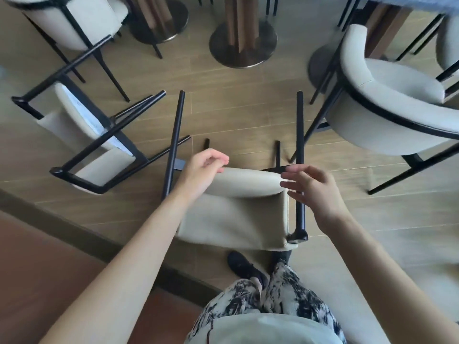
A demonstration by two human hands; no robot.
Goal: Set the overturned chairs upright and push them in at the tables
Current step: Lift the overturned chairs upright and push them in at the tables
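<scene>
A cream chair with black metal legs [238, 214] lies overturned on the wooden floor just in front of my feet, its legs pointing away from me. My left hand [203, 170] hovers at the left end of its padded edge, fingers loosely curled, holding nothing. My right hand [315, 192] is spread open beside the chair's right black leg, just short of it. A second overturned chair [82, 135] lies on its side to the left, one of its legs crossing behind the near chair's left leg.
An upright cream chair [387, 108] stands at the right by a table, another [74, 23] at the top left. Two round metal table bases [243, 45] [161, 21] stand ahead. A dark floor strip [74, 232] runs diagonally at the left.
</scene>
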